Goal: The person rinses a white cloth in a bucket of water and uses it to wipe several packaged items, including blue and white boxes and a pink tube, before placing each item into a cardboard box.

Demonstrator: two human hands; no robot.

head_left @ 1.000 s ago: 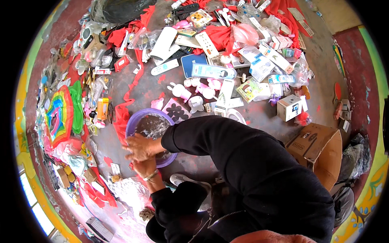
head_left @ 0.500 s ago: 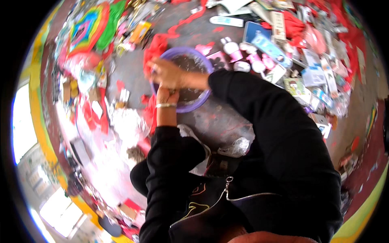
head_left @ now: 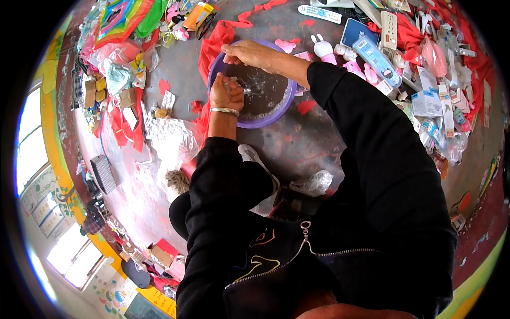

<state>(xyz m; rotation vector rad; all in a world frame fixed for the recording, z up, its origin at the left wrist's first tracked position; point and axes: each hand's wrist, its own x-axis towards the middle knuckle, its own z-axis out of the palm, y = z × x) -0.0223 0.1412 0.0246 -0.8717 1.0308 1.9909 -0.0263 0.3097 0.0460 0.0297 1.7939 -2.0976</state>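
Note:
A round purple basin (head_left: 291, 100) of murky, sudsy water (head_left: 268, 93) sits on the floor in front of me. My left hand (head_left: 227, 95) is over its left side, palm up with the fingers curled in. A pale, clear glint shows at those fingers; whether it is water or a small object I cannot make out. A light bracelet (head_left: 225, 110) circles that wrist. Above the far rim my right hand (head_left: 251, 55) reaches across with fingers stretched out, apart from the left hand and holding nothing visible.
Red cloth (head_left: 215, 45) lies along the basin's left side. Pink-and-white toys (head_left: 323, 49), a power strip (head_left: 389, 31) and boxes (head_left: 426, 103) crowd the right. Crumpled clear plastic (head_left: 312, 183) rests near my shoe (head_left: 249, 154). More plastic wrap (head_left: 172, 141) spreads at left.
My hands were together over the basin's left side, the right across the left. Now they are apart, the right farther off above the far rim. The whole view has shifted.

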